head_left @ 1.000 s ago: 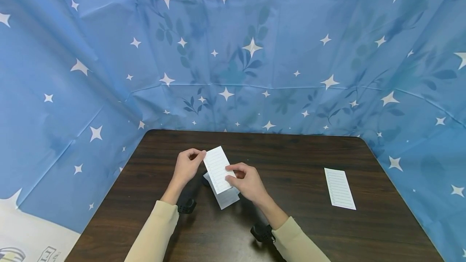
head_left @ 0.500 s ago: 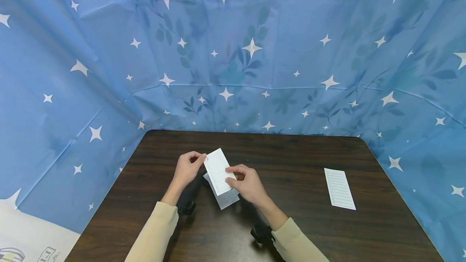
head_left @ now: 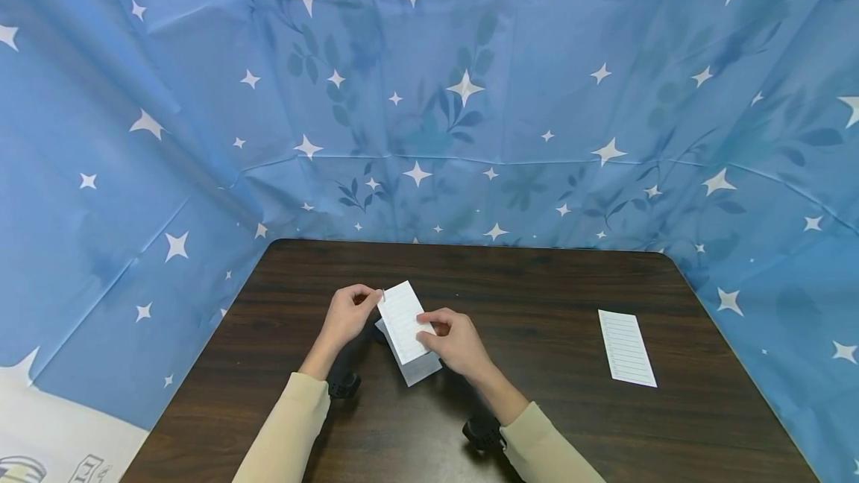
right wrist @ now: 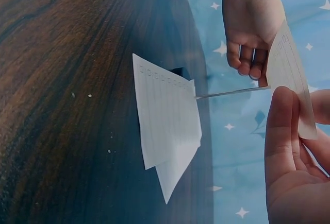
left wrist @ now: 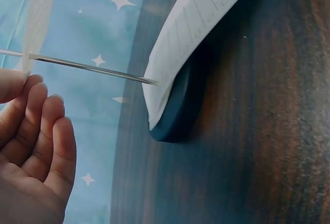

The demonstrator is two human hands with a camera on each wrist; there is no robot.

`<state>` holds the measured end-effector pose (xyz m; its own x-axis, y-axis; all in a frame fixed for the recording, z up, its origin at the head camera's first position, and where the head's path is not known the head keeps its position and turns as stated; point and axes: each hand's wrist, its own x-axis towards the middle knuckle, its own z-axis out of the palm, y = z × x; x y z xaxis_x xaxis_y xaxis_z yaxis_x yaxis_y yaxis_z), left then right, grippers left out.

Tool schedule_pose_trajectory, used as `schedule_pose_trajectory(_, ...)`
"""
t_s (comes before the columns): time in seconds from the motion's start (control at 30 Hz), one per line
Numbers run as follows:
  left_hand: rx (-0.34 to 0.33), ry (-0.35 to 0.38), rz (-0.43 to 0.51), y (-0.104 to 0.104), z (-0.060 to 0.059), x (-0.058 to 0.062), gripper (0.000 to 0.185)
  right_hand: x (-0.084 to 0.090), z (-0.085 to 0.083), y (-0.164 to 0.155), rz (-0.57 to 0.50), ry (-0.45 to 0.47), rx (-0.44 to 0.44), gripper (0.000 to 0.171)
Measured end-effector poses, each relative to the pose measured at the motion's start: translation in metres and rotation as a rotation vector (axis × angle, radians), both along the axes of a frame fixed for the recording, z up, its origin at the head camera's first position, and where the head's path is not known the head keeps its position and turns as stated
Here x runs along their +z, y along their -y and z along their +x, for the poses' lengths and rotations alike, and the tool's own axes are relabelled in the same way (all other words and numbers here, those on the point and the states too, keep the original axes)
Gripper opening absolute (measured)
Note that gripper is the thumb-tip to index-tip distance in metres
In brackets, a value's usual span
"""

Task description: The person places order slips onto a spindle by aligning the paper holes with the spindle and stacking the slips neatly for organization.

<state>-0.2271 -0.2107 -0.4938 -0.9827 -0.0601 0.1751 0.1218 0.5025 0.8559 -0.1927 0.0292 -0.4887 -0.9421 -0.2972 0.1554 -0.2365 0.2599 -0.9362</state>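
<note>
White lined paper slip (head_left: 405,319) held up between both hands above the dark wooden worktop (head_left: 550,408).

The left hand (head_left: 347,315) pinches the slip's upper left corner, its grip clamped on the paper edge, while the right hand (head_left: 454,341) grips the slip's right side with thumb and fingers closed on it. The slip sits tilted, just above a small stack of similar white lined sheets (right wrist: 167,131) lying on the worktop (the right wrist view shows two sheets overlapping, slightly fanned). The stack rests partly on a dark rounded object (left wrist: 178,116), which cannot be identified. Another white lined paper strip (head_left: 626,347) lies flat well apart on the right. A blue star-patterned cloth (head_left: 429,95) hangs behind the worktop.
</note>
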Motion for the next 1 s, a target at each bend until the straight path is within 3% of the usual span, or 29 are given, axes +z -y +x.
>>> schedule_pose_trajectory(0.43, -0.019, 0.032, -0.027, 0.003, -0.003, -0.014, 0.018, -0.011, -0.003, 0.002, 0.081, 0.024, 0.0, 0.022)
schedule_pose_trajectory(1.0, -0.002, 0.039, -0.093, 0.004, -0.002, -0.023, 0.018, -0.019, -0.003, 0.003, 0.156, -0.028, 0.018, 0.021)
